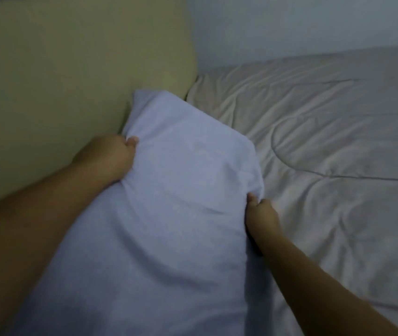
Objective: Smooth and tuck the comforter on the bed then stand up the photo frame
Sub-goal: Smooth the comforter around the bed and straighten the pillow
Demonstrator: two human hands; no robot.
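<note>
A pale blue-white pillow (181, 190) fills the middle of the view, stretching from the bottom edge up toward the headboard. My left hand (110, 158) grips its left edge, fingers curled into the fabric. My right hand (261, 214) pinches its right edge, lower down. A wrinkled grey-white comforter (326, 141) covers the bed to the right of the pillow. No photo frame is in view.
A padded beige headboard (72, 81) rises on the left, behind the pillow. A pale wall (302, 25) runs along the far side of the bed.
</note>
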